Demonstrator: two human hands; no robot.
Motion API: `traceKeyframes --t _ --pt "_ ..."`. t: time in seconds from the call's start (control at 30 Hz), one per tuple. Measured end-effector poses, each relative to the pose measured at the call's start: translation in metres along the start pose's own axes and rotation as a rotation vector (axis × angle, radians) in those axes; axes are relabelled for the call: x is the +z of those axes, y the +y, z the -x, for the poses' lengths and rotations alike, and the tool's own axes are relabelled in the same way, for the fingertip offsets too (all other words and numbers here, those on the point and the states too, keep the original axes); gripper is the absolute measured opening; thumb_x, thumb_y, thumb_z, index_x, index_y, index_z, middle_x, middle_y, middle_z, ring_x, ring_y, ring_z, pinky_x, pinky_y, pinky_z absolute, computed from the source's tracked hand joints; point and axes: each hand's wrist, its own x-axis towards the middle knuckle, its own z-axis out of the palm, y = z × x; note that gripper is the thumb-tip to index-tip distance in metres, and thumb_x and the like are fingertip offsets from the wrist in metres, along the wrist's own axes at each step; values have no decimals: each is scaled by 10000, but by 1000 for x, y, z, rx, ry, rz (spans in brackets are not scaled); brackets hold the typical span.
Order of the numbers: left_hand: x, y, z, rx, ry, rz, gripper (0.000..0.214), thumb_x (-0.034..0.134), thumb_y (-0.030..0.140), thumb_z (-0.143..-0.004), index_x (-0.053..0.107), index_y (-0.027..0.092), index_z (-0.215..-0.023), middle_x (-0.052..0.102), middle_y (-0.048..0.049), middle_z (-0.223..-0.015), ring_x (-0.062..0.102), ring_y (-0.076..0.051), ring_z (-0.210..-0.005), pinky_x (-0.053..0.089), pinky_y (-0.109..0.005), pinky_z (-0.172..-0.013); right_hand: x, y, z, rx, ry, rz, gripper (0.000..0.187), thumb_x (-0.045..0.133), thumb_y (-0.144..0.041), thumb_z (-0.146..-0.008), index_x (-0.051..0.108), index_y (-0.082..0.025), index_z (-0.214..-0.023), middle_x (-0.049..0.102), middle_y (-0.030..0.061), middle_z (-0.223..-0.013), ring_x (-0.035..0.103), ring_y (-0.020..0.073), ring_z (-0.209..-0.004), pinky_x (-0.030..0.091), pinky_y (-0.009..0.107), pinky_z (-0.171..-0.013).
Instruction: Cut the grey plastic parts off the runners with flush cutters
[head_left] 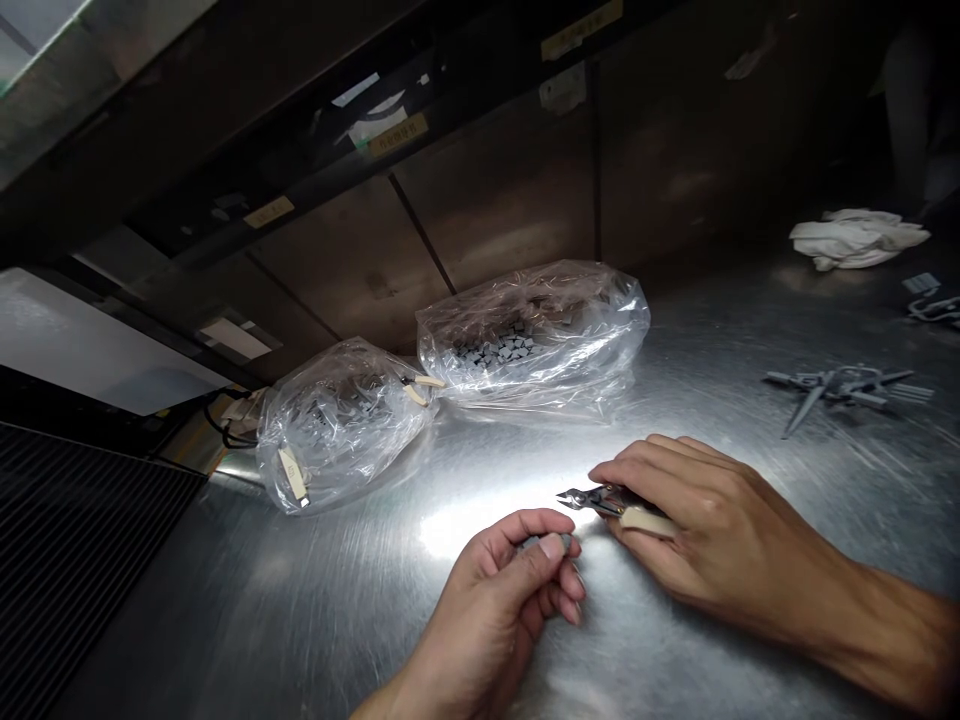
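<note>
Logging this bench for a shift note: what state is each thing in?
Left hand, pinching a small grey piece
Right hand, gripping side cutters
Right plastic bag, holding grey pieces
Left plastic bag, holding grey pieces
Cloth, crumpled
Grey plastic runner, lying on the steel table

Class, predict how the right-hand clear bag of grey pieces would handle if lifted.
The bag looks thin and crinkled, so probably floppy and slippery. The grey pieces inside would likely shift and sag to the bottom. It seems unlikely to roll, lying slumped.
</note>
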Motion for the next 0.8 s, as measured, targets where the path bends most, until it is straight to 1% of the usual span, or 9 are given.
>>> traceKeyframes --t 0.2,0.43,0.63,0.8 --pt "-2 -1 -1 -21 -7 36 180 847 160 -781 781 97 -935 695 -59 -786 611 -96 -651 501 -202 -637 1 1 0 -1 -23 -11 196 564 -143 -904 702 -172 -1039 702 69 -906 639 232 -807 484 390 -764" --pt "-4 1 -1 -40 -30 57 141 841 130 -768 773 90 -885 689 -53 -754 611 -91 -616 505 -197 -618 0 1 0 0 -34 -28 186 572 -138 -906 695 -165 -1044 694 67 -913 626 235 -812 472 400 -755" --pt "-5 1 1 -40 -25 68 141 849 118 -760 778 89 -878 704 -54 -732 621 -90 -603 519 -194 -610 1 1 0 3 -34 -25 184 575 -133 -901 700 -167 -1031 690 64 -904 627 233 -804 463 391 -746" --pt "-5 1 1 -41 -17 74 137 871 117 -736 776 91 -831 689 -40 -642 628 -97 -584 535 -190 -594 1 2 0 -6 -20 -20 169 586 -150 -904 692 -165 -1035 692 64 -911 628 232 -801 463 393 -743"
